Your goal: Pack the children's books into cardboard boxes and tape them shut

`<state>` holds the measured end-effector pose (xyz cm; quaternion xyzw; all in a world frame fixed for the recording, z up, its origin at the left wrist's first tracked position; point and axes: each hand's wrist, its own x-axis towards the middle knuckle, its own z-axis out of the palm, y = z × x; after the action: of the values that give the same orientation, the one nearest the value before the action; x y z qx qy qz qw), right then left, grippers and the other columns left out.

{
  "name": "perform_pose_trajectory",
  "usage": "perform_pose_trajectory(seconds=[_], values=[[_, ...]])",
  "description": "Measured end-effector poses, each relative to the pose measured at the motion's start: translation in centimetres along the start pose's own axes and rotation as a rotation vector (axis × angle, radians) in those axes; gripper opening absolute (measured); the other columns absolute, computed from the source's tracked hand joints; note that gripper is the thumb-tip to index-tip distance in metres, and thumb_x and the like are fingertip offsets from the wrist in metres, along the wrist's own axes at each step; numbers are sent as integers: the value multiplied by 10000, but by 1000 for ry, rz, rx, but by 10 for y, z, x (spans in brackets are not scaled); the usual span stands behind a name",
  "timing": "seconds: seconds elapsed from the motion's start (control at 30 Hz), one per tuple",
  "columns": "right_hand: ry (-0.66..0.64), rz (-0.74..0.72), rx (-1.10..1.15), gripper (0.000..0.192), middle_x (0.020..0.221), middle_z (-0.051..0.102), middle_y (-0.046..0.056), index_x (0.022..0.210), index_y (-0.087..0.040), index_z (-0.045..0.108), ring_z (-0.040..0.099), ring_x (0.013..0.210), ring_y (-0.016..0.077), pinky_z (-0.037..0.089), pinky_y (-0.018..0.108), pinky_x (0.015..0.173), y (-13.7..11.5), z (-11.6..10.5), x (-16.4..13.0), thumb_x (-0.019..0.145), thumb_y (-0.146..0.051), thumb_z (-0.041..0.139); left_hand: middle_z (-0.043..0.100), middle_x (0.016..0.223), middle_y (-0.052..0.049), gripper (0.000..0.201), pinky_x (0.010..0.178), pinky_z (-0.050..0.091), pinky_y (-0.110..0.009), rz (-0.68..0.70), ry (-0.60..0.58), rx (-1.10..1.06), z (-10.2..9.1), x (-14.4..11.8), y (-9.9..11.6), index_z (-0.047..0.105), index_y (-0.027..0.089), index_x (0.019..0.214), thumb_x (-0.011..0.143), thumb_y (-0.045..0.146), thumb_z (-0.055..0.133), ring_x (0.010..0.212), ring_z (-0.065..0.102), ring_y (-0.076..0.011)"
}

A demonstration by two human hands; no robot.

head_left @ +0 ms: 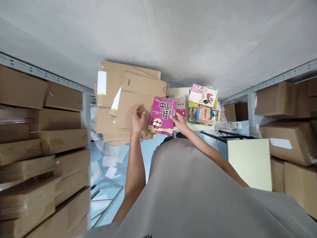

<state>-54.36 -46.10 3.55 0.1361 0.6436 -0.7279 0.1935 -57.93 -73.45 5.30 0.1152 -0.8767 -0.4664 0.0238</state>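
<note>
Taking the purple, rectangular paperback book [160, 114] as the clock's centre, it lies flat, its left side over the brown, flattened cardboard sheets [135, 94] and its right side over a white-and-pink printed book [183, 101]. At its 3 o'clock edge the right hand [179, 121] is closed on it, pinching the border with the thumb near the cover. Toward 9 o'clock the left hand [137, 119] is partly open above the cardboard, fingers loosely curled, with nothing visible in its grasp; a narrow gap parts it from the book. Colourful stacked booklets [205, 114] sit near 3 o'clock, leaving little room beside the right hand. The smooth grey wall [158, 39] bounds 12 o'clock, and shelved brown cardboard boxes [66, 140] close off 9 o'clock. Toward 7 o'clock, past the cardboard's uneven edge, blue floor [116, 193] opens out, partly strewn with white papers [109, 161].
</note>
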Motion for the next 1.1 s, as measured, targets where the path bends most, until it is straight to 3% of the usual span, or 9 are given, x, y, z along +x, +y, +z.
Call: perform_pose_trajectory(seconds=[0.23, 0.33, 0.4, 0.5, 0.6, 0.73, 0.9, 1.0, 1.1], values=[[-11, 5, 70, 774, 1401, 843, 112, 1313, -283, 704, 831, 1224, 340, 715, 519, 1075, -7, 0, -3, 818, -849, 888, 729, 1505, -215, 506, 1356, 428, -626, -52, 6, 50, 2, 1, 10, 723, 178, 1479, 1011, 364, 768, 1476, 633, -406], [-2, 9, 93, 805, 1393, 848, 113, 1337, -283, 718, 837, 1212, 344, 741, 503, 1005, -12, -5, -8, 803, -856, 900, 739, 1527, -216, 541, 1354, 446, -601, -88, 30, 25, 5, -4, 20, 734, 167, 1491, 995, 379, 776, 1491, 647, -400], [31, 8, 99, 825, 1372, 856, 110, 1352, -287, 731, 843, 1188, 345, 754, 482, 939, -15, -13, -16, 795, -872, 899, 768, 1511, -209, 547, 1323, 495, -567, -113, -17, -57, 10, -10, 32, 767, 158, 1458, 990, 440, 789, 1475, 682, -391], [116, -13, 117, 812, 1352, 865, 103, 1361, -293, 748, 852, 1156, 347, 760, 466, 887, -21, -35, -39, 805, -863, 904, 828, 1435, -195, 608, 1216, 594, -530, -156, -290, -271, 26, -19, 55, 834, 144, 1358, 963, 606, 828, 1371, 762, -390], [254, -27, 156, 774, 1322, 880, 90, 1350, -302, 754, 861, 1135, 345, 762, 460, 869, -25, -63, -79, 819, -841, 916, 885, 1283, -158, 728, 1079, 662, -492, -250, -602, -439, 53, -23, 79, 877, 161, 1263, 841, 752, 923, 1187, 829, -359], [508, -9, 238, 757, 1270, 896, 72, 1369, -311, 749, 875, 1100, 343, 767, 455, 828, -22, -94, -156, 829, -808, 934, 904, 1056, -115, 743, 1036, 669, -488, -321, -1012, -463, 106, -34, 112, 909, 191, 1094, 740, 842, 968, 1077, 846, -338], [809, -14, 342, 735, 1246, 903, 70, 1363, -314, 756, 888, 1072, 352, 775, 496, 848, -2, -105, -253, 836, -790, 948, 902, 1030, -129, 764, 1058, 652, -525, -290, -1484, -340, 182, -79, 149, 919, 178, 1067, 680, 829, 1011, 1056, 831, -362], [968, -29, 401, 746, 1230, 909, 61, 1346, -319, 773, 889, 1113, 372, 780, 514, 876, 12, -107, -297, 815, -810, 956, 895, 1010, -124, 748, 1004, 657, -496, -236, -1636, -258, 221, -118, 165, 904, 167, 1039, 664, 804, 1021, 997, 820, -340], [1094, -44, 455, 787, 1242, 911, 51, 1369, -324, 785, 875, 1194, 386, 782, 531, 929, 27, -117, -333, 796, -836, 955, 889, 1015, -110, 691, 942, 657, -451, -154, -1634, -217, 249, -160, 180, 874, 176, 995, 676, 773, 1012, 967, 812, -315]])
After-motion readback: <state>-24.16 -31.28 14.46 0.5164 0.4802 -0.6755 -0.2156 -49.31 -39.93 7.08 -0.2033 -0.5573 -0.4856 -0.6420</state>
